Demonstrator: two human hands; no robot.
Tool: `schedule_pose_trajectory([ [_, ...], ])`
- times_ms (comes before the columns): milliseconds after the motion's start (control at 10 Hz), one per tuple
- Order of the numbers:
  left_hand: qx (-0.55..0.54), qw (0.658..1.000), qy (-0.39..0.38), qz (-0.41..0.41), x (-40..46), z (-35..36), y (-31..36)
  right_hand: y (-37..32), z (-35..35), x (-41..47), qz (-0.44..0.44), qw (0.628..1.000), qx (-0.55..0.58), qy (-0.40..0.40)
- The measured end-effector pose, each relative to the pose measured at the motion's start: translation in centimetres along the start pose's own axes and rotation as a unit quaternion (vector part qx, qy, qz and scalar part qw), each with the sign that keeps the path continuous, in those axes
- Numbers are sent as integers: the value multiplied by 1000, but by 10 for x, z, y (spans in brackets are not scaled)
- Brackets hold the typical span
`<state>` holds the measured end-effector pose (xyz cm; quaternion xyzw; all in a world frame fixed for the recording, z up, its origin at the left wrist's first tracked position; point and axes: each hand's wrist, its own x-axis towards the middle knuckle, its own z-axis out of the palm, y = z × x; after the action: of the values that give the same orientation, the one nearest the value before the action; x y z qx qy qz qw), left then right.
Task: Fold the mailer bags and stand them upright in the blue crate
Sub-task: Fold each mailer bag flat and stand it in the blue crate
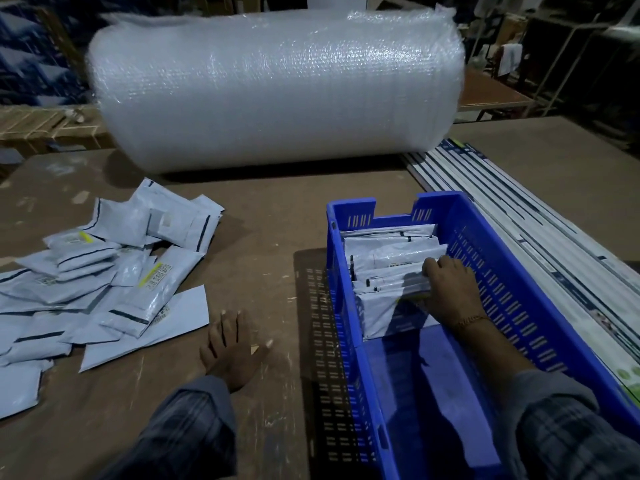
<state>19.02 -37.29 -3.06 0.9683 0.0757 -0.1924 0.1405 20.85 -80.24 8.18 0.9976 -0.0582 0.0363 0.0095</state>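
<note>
A blue slotted crate [512, 292] stands on the brown table at the right. Several folded white mailer bags [388, 258] stand on edge in its far half. My right hand [446, 289] is inside the crate, fingers curled over the top edge of the nearest folded bag [384, 317]. My left hand [232, 344] rests flat on the table left of the crate, fingers spread, holding nothing. A loose heap of unfolded mailer bags [104, 278] lies at the left of the table.
A big roll of bubble wrap [273, 88] lies across the back of the table. Long flat white and dark boxes [540, 237] lie to the right of the crate. Cardboard stacks [41, 126] and shelving sit beyond the table.
</note>
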Motion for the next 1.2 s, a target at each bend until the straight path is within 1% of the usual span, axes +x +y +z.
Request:
schedule_pose_trajectory([
  [100, 3, 1000, 6, 31, -1, -1, -12, -5, -11, -4, 4, 999, 10, 35],
  [200, 29, 995, 52, 77, -8, 2, -39, -18, -35, -10, -6, 993, 45, 106],
  [300, 39, 986, 103, 125, -19, 5, -78, -44, -69, -19, -32, 987, 82, 135],
  [400, 72, 970, 142, 182, -23, 1, -121, -89, -100, -31, -80, 982, 117, 125],
  [500, 87, 967, 137, 195, -23, -7, -163, -145, -122, -44, -133, 975, 144, 107],
  [600, 62, 968, 137, 201, -28, -25, -195, -202, -134, -53, -177, 968, 157, 87],
  [700, -26, 976, 124, 178, -26, -37, -224, -256, -130, -60, -206, 958, 188, 60],
  [800, -44, 980, 119, 156, -29, -55, -242, -306, -111, -64, -213, 958, 186, 39],
  [900, -10, 979, 103, 175, -33, -78, -264, -355, -84, -69, -209, 956, 206, 11],
  [1000, -3, 976, 117, 187, -23, -76, -299, -402, -50, -71, -193, 943, 270, -31],
  [1100, 10, 968, 126, 217, -13, -77, -329, -448, -15, -66, -165, 932, 313, -77],
  [1200, -49, 956, 173, 234, -1, -68, -346, -488, 19, -59, -132, 927, 334, -111],
])
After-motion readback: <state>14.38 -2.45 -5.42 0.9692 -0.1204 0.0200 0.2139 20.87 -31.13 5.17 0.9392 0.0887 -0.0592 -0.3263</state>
